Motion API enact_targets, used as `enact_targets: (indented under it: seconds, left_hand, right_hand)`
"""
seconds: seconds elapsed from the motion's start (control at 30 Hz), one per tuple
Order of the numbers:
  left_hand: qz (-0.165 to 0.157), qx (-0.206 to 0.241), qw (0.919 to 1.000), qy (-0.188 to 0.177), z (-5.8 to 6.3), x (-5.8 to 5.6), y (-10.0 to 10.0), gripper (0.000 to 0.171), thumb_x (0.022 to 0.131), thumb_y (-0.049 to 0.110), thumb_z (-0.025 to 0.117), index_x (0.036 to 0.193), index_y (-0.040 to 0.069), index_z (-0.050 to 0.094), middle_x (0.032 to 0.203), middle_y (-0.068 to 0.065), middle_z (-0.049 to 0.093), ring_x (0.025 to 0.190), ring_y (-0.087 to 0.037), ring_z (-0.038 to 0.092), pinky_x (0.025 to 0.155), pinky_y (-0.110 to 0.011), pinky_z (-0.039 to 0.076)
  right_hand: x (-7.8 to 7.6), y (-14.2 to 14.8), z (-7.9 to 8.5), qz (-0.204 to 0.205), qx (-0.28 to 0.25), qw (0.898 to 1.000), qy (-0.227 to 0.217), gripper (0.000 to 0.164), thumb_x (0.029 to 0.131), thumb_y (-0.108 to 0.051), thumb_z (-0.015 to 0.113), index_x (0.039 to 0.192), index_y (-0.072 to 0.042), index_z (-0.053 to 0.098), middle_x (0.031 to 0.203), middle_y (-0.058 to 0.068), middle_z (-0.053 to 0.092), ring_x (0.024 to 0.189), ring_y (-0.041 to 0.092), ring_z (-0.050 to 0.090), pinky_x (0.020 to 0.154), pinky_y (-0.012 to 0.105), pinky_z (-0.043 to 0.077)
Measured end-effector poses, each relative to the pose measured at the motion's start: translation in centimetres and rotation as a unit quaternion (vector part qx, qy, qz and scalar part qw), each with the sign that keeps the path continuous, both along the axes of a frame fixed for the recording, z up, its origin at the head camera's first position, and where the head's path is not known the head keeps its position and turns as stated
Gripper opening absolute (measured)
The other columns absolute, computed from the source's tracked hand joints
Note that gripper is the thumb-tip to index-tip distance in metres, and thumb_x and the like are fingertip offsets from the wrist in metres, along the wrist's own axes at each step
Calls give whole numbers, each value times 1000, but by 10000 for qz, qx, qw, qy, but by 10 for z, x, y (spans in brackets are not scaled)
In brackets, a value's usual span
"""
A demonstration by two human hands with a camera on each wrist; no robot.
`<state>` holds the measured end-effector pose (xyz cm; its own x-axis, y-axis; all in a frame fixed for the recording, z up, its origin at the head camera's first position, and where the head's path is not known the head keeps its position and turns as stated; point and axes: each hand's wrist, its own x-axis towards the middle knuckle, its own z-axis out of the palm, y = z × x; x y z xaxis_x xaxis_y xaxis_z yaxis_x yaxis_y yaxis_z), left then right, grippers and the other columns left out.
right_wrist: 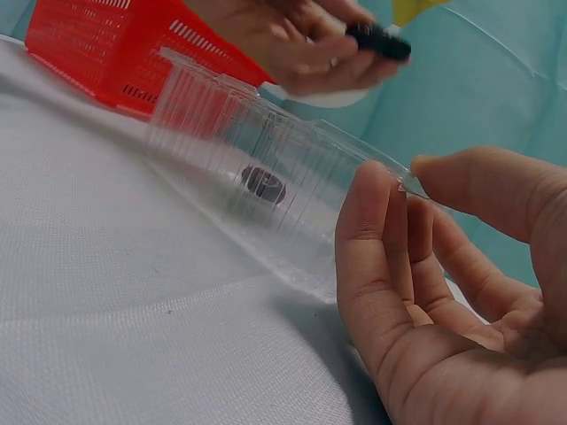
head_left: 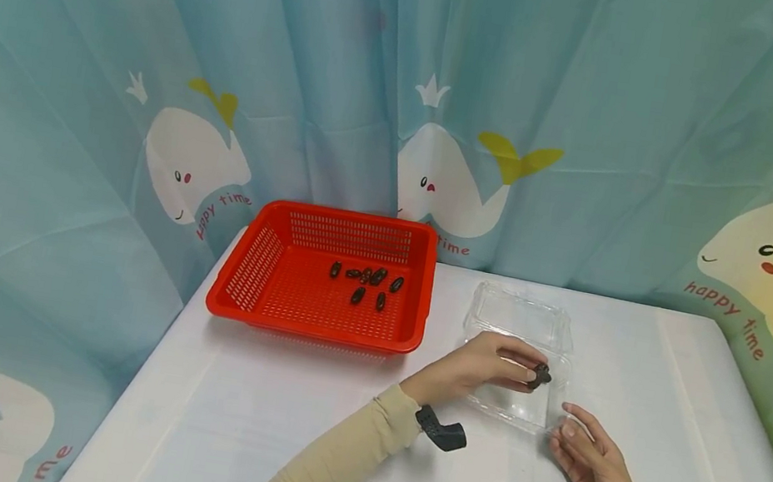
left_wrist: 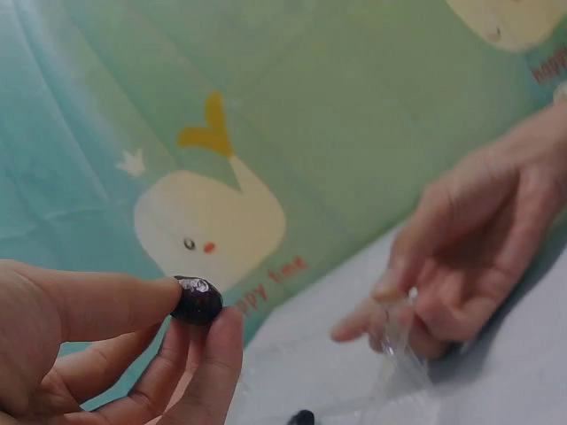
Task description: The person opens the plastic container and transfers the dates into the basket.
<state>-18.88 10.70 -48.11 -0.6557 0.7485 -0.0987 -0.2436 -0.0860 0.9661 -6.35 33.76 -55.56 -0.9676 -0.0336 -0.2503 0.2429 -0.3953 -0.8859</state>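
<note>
My left hand [head_left: 484,366] pinches a dark, shiny, oval date [left_wrist: 197,300] between thumb and fingertips, above the base of a clear plastic clamshell box [head_left: 514,417]. The box stands with its lid [head_left: 520,317] folded back toward the curtain. Inside the base lies another dark date [right_wrist: 264,184], visible through the ribbed clear wall in the right wrist view. At the box's near right corner, my right hand [head_left: 596,472] grips the thin rim between thumb and fingers. Several more dates [head_left: 378,276] lie in a red plastic basket [head_left: 312,329] left of the box.
A white cloth covers the table [head_left: 237,420]. Behind it hangs a blue-green curtain [head_left: 615,142] printed with whales, close along the table's back edge. The basket's slotted walls rise higher than the shallow box.
</note>
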Motion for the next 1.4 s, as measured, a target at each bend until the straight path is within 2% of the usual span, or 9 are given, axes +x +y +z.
enact_targets:
  seconds: [0.13,0.23,0.5,0.63,0.9,1.13,1.27,1.37,1.4]
  left_hand:
    - [-47,214,9991,-371,10,3,-10,36,101,-3,60,136,-2,65,141,-30,62,102,-10,71,100,-33,60]
    - [-27,219,9980,-593,19,4,-17,36,101,-4,58,137,-3,64,138,-25,66,101,-11,71,102,-35,59]
    - [-191,422,9961,-747,41,5,-49,37,102,-2,57,139,-5,59,124,-12,67,103,-16,70,105,-38,58]
    - [-112,387,9968,-690,49,4,-67,37,102,-3,57,138,-6,58,116,-6,67,104,-19,71,106,-40,58]
    - [360,136,9977,-558,60,-5,-105,39,102,-3,58,140,-7,56,127,-8,65,109,-20,70,105,-40,58]
    - [750,-431,9953,-438,66,-13,-141,36,102,5,62,138,0,60,130,-10,63,111,-24,71,102,-35,59]
    - [826,-536,9942,-421,69,-19,-159,37,102,7,63,139,2,60,137,-11,61,117,-23,68,105,-37,58]
    - [745,-494,9954,-348,71,-25,-173,36,104,8,61,140,1,60,142,-11,58,123,-24,65,108,-41,55]
    - [553,-461,9974,-10,70,-27,-178,37,105,4,58,142,-3,58,146,-15,55,126,-27,63,108,-44,55]
  right_hand:
    - [1,0,-1,-6,-83,10000,46,34,109,-5,50,127,-31,62,103,-8,72,96,6,71,91,21,60]
    - [1,1,-1,-22,-105,9999,51,34,109,-5,50,126,-31,62,103,-8,72,96,7,71,90,21,61]
    - [2,0,0,-55,-150,9999,3,34,108,-5,51,125,-31,63,103,-7,73,95,6,72,90,21,61]
    - [3,0,0,-68,-75,9999,-79,33,108,-5,52,126,-32,63,104,-7,72,96,6,71,90,21,61]
    - [2,1,0,-48,43,9999,-78,33,109,-7,51,126,-33,62,105,-8,71,96,6,71,91,21,61]
    - [0,0,1,-67,201,9996,-170,32,109,-9,53,126,-34,60,105,-9,70,96,5,70,91,21,60]
    - [0,0,1,-89,260,9994,-225,31,109,-10,53,126,-35,60,104,-9,70,96,5,69,91,21,60]
    - [-1,0,1,-88,264,9993,-233,31,109,-10,53,126,-35,59,104,-9,70,96,5,69,92,21,60]
    - [-1,0,1,-91,265,9993,-240,31,109,-10,53,126,-35,59,104,-9,70,96,5,69,92,21,60]
